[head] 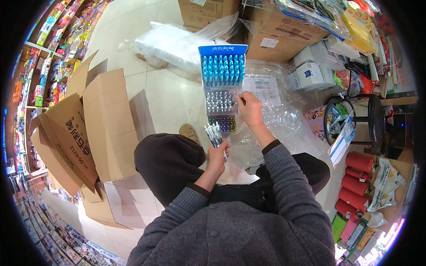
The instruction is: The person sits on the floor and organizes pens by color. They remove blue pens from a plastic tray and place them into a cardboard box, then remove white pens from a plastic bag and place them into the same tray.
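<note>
My left hand (217, 157) is closed around a bundle of clear-barrelled pens (214, 134), their white-topped ends pointing up and away from me. At the right edge of the display's middle tier, my right hand (249, 108) pinches a slim pen (234, 103), partly hidden by the fingers. The stepped pen display box (223, 49) stands on the floor between my feet, with a blue header. Blue pens (223, 69) fill its back tier. White-topped pens (219, 101) stand in the middle tier, and dark purple and green pen ends (222, 123) show in the front tier.
An opened cardboard carton (108, 126) stands at my left. Clear plastic wrap (279, 133) and a printed sheet (263, 88) lie right of the display. Ahead are white plastic bags (173, 45) and cartons (283, 30). A waste bin (316, 121) and red rolled packs (354, 184) are at right.
</note>
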Tool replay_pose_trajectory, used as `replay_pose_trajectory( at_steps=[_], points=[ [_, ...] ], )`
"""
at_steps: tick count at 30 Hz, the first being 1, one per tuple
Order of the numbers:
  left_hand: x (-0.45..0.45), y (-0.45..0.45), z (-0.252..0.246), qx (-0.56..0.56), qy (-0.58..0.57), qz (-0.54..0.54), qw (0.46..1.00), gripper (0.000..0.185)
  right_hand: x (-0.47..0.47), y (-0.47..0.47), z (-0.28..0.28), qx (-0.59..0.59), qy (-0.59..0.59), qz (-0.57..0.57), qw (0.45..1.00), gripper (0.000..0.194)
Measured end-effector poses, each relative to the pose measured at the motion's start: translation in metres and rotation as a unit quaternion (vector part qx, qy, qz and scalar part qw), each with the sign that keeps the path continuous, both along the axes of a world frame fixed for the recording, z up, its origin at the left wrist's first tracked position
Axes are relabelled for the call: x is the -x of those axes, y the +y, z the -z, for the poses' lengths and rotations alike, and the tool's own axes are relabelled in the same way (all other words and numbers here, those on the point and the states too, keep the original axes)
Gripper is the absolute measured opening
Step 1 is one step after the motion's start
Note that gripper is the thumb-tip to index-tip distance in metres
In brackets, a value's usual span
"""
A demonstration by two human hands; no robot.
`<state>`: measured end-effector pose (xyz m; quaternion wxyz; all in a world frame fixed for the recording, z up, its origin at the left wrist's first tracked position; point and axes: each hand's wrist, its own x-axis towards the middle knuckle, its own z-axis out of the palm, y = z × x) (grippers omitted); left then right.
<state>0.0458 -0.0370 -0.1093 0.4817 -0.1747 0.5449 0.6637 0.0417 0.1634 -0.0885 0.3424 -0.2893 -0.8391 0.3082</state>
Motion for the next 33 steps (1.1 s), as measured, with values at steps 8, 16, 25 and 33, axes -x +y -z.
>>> replay_pose_trajectory(
  at_steps=[8, 16, 25, 33],
  points=[
    [-0.001, 0.003, -0.001, -0.003, 0.012, 0.012, 1.0, 0.021, -0.005, 0.0, 0.006, -0.048, -0.016, -0.014, 0.999, 0.018],
    [-0.001, 0.003, -0.005, -0.004, 0.021, 0.025, 0.999, 0.022, -0.006, -0.006, 0.019, 0.025, -0.013, -0.012, 1.0, 0.015],
    [-0.007, 0.005, -0.014, -0.007, 0.131, 0.111, 0.985, 0.018, -0.044, -0.021, -0.01, 0.522, -0.135, -0.109, 0.835, 0.023],
    [-0.006, 0.007, -0.009, 0.059, 0.208, 0.045, 0.975, 0.016, -0.052, -0.016, -0.024, 0.485, -0.042, -0.019, 0.873, 0.014]
  ],
)
